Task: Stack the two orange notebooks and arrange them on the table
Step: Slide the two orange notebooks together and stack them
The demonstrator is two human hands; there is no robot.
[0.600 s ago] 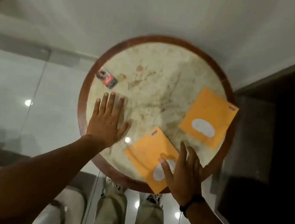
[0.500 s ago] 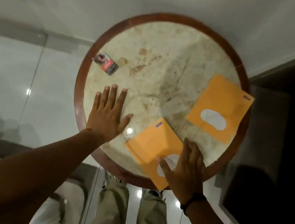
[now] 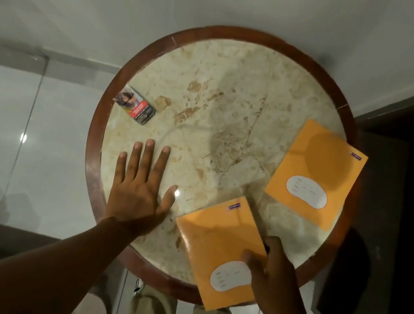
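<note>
Two orange notebooks with white oval labels lie on a round marble table (image 3: 227, 83). The near notebook (image 3: 216, 241) hangs over the table's front edge. My right hand (image 3: 276, 277) grips its right side, thumb on the cover beside the label, fingers curled around the edge. The far notebook (image 3: 316, 173) lies flat at the table's right rim, apart from the near one. My left hand (image 3: 139, 189) rests flat on the marble at the left, fingers spread, holding nothing.
A small red and black cigarette pack (image 3: 135, 105) lies near the table's left rim. A dark wood rim (image 3: 94, 137) rings the table. Glossy floor tiles lie at the left, a dark surface at the right. My legs show below the table's front edge.
My right hand went from lying flat on the near notebook to gripping its right side, and the notebook has slid toward the table's front edge. The left hand stays flat.
</note>
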